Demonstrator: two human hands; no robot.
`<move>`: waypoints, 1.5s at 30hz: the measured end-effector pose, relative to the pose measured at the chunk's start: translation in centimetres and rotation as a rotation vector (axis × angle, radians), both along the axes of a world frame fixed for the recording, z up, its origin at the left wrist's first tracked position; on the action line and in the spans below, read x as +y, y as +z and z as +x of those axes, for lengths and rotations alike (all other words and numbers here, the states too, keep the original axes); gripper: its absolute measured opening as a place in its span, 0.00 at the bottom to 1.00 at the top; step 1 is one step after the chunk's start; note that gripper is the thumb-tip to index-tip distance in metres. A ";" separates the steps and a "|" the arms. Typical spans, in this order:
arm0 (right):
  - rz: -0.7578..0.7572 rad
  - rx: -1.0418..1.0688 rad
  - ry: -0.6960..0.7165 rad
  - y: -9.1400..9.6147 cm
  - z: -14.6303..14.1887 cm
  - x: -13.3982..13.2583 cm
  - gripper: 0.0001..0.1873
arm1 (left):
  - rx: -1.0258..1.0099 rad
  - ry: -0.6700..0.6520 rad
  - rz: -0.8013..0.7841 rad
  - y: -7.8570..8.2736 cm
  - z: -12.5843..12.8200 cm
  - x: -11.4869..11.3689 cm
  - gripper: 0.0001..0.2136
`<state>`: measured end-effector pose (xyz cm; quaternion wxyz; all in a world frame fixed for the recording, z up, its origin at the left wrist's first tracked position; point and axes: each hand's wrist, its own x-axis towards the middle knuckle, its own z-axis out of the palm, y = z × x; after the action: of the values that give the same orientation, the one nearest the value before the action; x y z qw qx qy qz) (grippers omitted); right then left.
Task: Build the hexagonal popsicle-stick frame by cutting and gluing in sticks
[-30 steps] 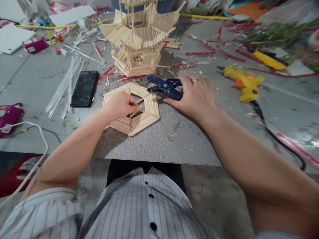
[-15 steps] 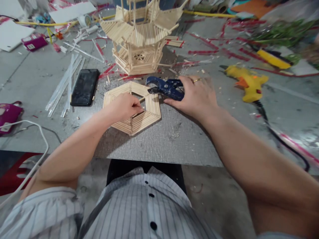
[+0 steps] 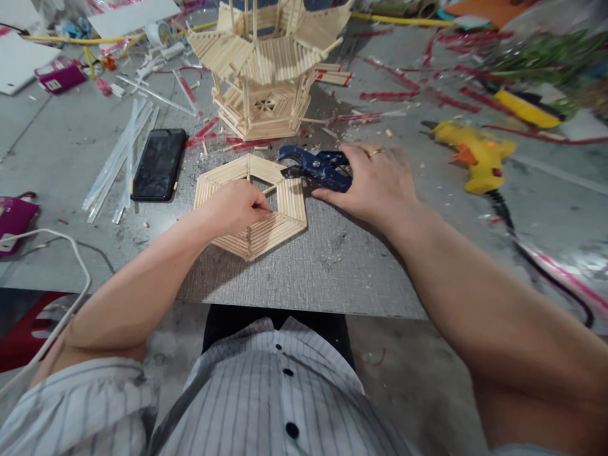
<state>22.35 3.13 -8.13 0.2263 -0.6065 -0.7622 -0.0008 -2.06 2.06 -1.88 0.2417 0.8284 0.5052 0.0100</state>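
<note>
A flat hexagonal frame of pale wooden sticks (image 3: 280,235) lies near the table's front edge, with an opening in its middle crossed by thin sticks. Over that opening is my left hand (image 3: 234,206), its fingertips pinched together at the inner edge; whatever they grip is too small or hidden to make out. My right hand (image 3: 380,180) is wrapped round the handles of blue hand cutters (image 3: 327,168). The curved jaws point left and lie at the frame's upper right side, above or on it; contact is unclear.
Behind the frame stands a tiered stick pavilion (image 3: 263,82). A black phone (image 3: 159,164) and clear glue sticks (image 3: 121,158) lie to the left. On the right are a yellow glue gun (image 3: 475,155) with a black cord and a yellow-handled tool (image 3: 527,109). Red plastic scraps litter the back.
The view has shifted slightly. Both hands stay in nearly the same places, with the left fingertips still at the frame's opening and the right hand still on the cutters.
</note>
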 end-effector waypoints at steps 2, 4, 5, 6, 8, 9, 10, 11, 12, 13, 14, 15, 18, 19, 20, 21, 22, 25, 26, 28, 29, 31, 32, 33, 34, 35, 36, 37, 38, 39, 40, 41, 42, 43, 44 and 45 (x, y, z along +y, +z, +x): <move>-0.015 0.001 0.002 0.2 -0.1 -0.1 0.42 | -0.002 0.005 -0.001 0.0 0.0 0.0 0.09; -0.032 -0.003 -0.006 0.3 -0.1 -0.2 0.41 | -0.002 0.013 -0.002 0.0 0.0 0.0 0.09; -0.038 -0.006 -0.011 0.4 -0.2 -0.2 0.42 | -0.004 0.017 0.000 0.0 0.0 0.0 0.09; -0.038 -0.007 -0.013 0.4 -0.2 -0.2 0.42 | -0.005 0.022 0.002 0.1 0.0 -0.1 0.09; -0.023 -0.005 -0.009 0.2 -0.1 -0.1 0.43 | -0.008 0.027 0.006 0.1 0.0 -0.2 0.09; -0.015 -0.004 -0.007 0.1 -0.1 -0.1 0.43 | -0.006 0.029 0.009 0.1 0.0 -0.2 0.09; -0.008 -0.003 -0.006 0.0 -0.1 0.0 0.43 | -0.002 0.029 0.011 0.1 0.0 -0.2 0.09; -0.004 -0.002 -0.008 -0.1 -0.1 0.0 0.43 | 0.002 0.031 0.014 0.1 0.0 -0.2 0.09; -0.002 0.000 -0.008 -0.1 0.0 0.0 0.43 | 0.005 0.032 0.019 0.1 0.1 -0.2 0.09; -0.002 0.004 -0.007 -0.2 0.0 0.0 0.42 | 0.005 0.032 0.024 0.1 0.1 -0.2 0.09; -0.002 0.009 -0.004 -0.2 0.0 0.0 0.42 | 0.004 0.032 0.027 0.1 0.1 -0.2 0.09; -0.001 0.013 0.000 -0.2 0.0 0.0 0.41 | 0.001 0.031 0.030 0.0 0.1 -0.2 0.09; -0.001 0.002 -0.003 -0.1 0.0 0.0 0.41 | -0.004 0.032 0.036 0.0 0.0 -0.2 0.09; 0.005 -0.006 -0.006 -0.1 0.0 0.0 0.41 | -0.004 0.032 0.035 0.0 0.0 -0.2 0.09; 0.014 -0.013 -0.006 -0.1 0.0 0.0 0.41 | -0.007 0.032 0.033 0.0 0.0 -0.2 0.09; 0.024 -0.018 -0.004 -0.1 0.0 0.0 0.41 | -0.009 0.030 0.029 0.0 0.1 -0.3 0.09; 0.032 -0.022 -0.003 -0.1 0.0 0.0 0.41 | -0.009 0.029 0.023 0.1 0.1 -0.3 0.09; 0.033 -0.032 -0.010 -0.2 0.0 0.0 0.40 | -0.005 0.022 0.006 0.1 0.1 -0.2 0.09; 0.030 -0.032 -0.013 -0.2 0.0 0.0 0.40 | -0.003 0.019 0.002 0.1 0.1 -0.2 0.09; 0.025 -0.026 -0.009 0.0 -0.1 -0.1 0.40 | -0.007 0.016 -0.002 0.1 0.1 -0.1 0.08; 0.023 -0.024 -0.004 0.2 -0.1 -0.2 0.39 | -0.023 0.021 -0.003 0.0 0.0 -0.1 0.08; 0.023 -0.021 0.005 0.8 -0.3 -0.5 0.38 | -0.111 0.045 0.005 -0.1 -0.1 -0.1 0.07; 0.032 -0.022 0.011 1.1 -0.3 -0.7 0.37 | -0.182 0.061 0.016 -0.2 -0.2 0.0 0.07; 0.049 -0.023 0.019 1.4 -0.4 -0.9 0.36 | -0.260 0.075 0.029 -0.3 -0.3 -0.1 0.07; 0.072 -0.025 0.031 1.7 -0.5 -1.1 0.35 | -0.337 0.085 0.045 -0.4 -0.3 -0.1 0.07; 0.097 -0.029 0.044 1.9 -0.5 -1.3 0.35 | -0.408 0.091 0.063 -0.5 -0.3 -0.1 0.06; 0.122 -0.034 0.057 2.0 -0.6 -1.4 0.35 | -0.468 0.098 0.081 -0.5 -0.3 -0.1 0.06; 0.147 -0.041 0.069 2.1 -0.6 -1.6 0.36 | -0.515 0.104 0.094 -0.6 -0.3 -0.2 0.06; 0.170 -0.047 0.081 2.1 -0.7 -1.7 0.38 | -0.553 0.115 0.106 -0.7 -0.3 -0.2 0.05; 0.186 -0.053 0.093 2.0 -0.8 -1.7 0.39 | -0.579 0.131 0.114 -0.8 -0.3 -0.2 0.05; 0.196 -0.057 0.103 2.0 -0.9 -1.8 0.40 | -0.591 0.146 0.111 -0.8 -0.3 -0.2 0.05; 0.200 -0.059 0.111 2.0 -1.0 -1.8 0.40 | -0.589 0.161 0.100 -0.8 -0.2 -0.2 0.04; 0.198 -0.060 0.115 2.0 -1.1 -1.9 0.39 | -0.579 0.174 0.079 -0.8 -0.2 -0.3 0.04; 0.191 -0.058 0.117 2.1 -1.3 -1.9 0.38 | -0.570 0.186 0.054 -0.7 -0.1 -0.3 0.04; 0.183 -0.055 0.120 2.1 -1.4 -1.9 0.36 | -0.569 0.195 0.026 -0.6 0.0 -0.4 0.04; 0.178 -0.049 0.125 2.2 -1.6 -1.9 0.34 | -0.577 0.202 -0.001 -0.5 0.0 -0.5 0.04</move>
<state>20.78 1.20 -5.92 0.2600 -0.5352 -0.8007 -0.0694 -2.04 1.55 -2.38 0.3731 0.7370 0.4954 0.2686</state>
